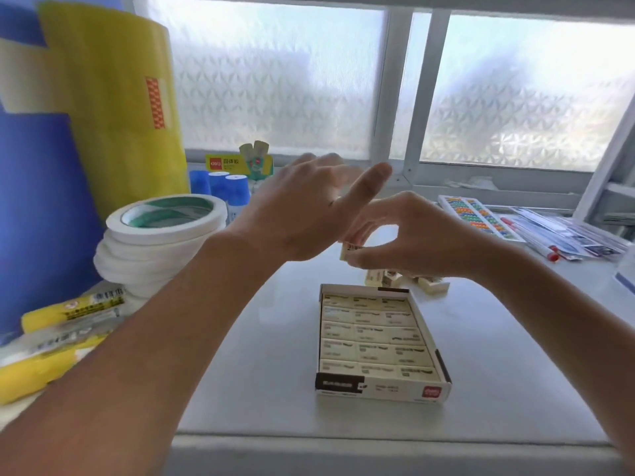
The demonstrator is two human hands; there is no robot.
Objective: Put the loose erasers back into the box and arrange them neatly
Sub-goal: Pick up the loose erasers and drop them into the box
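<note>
An open cardboard box [443,365] lies on the pale table, packed with rows of cream erasers [371,334]. Behind its far edge several loose erasers [431,284] lie on the table. My right hand [412,235] hovers above them and pinches one eraser [350,250] between thumb and fingertips. My left hand [302,211] is raised beside it with fingers spread and blurred, holding nothing.
A stack of white tape rolls [161,242] stands at the left, with yellow packets [68,310] in front and blue-capped glue sticks [226,190] behind. Big yellow and blue rolls [103,97] fill the far left. Bead trays [477,214] and packaged pens [563,235] lie at right.
</note>
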